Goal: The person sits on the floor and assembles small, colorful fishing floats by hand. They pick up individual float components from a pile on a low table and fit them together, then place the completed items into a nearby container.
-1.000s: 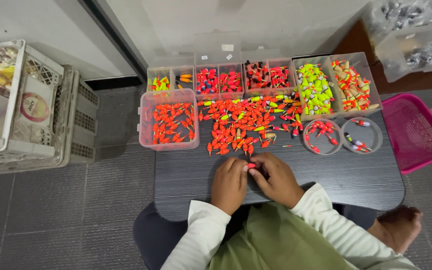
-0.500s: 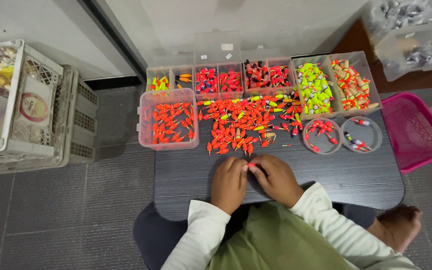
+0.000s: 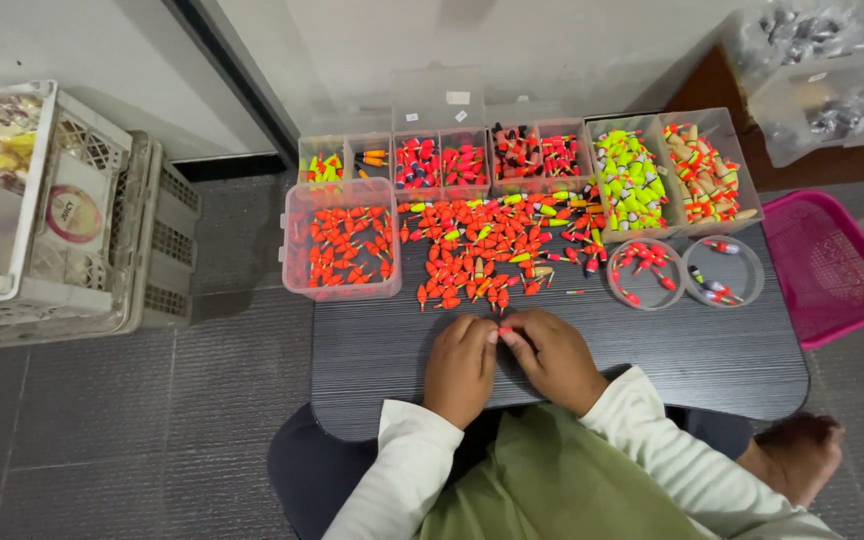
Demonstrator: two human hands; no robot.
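Left hand and right hand: meeting near the middle of the dark bench, fingertips pinched together on one small orange-red float, held between both just short of the loose pile. Both hands narrow, closed on that float.

Handling note, as a judgement: light pinch at the body of the float, not at the thin stem; wrists resting on the bench for steadiness; work kept clear of the pile so nothing rolls off.

Loose pile of floats: mostly orange-red, some yellow-green, spread across the far half of the bench.

Clear rectangular tub: far left corner, overhanging the left edge; holds orange-red floats.

Row of clear compartment boxes along the far edge:
- small left box, a few yellow-green and orange pieces;
- next box, red and pink floats;
- next box, red and dark floats;
- larger box, yellow-green floats;
- far right box, orange and tan floats.

Two round clear dishes near the right edge: nearer one with several red floats, further one with a few.

Pink mesh basket: off the right edge; contents not discernible.

White plastic crates: on the floor, left.
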